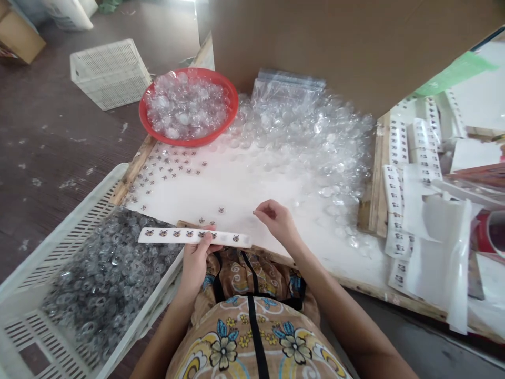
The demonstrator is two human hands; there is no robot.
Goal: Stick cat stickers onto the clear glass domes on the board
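Note:
My left hand grips a white sticker strip near its middle, thumb on top. Printed on the strip is a row of small animal-face stickers, with a blank gap towards its right end. To the right, my right hand is pinched above the white tabletop, with a tiny dark sticker at its fingertips. A few loose stickers lie on the tabletop just beyond the strip, and many more are scattered at its left side. Clear plastic domes are spread over the back and right of the tabletop.
A red basin heaped with clear plastic pieces stands at the back left. At lower left, a white crate holds many dark-printed clear pieces. A large cardboard box blocks the back. More sticker strips lie at right.

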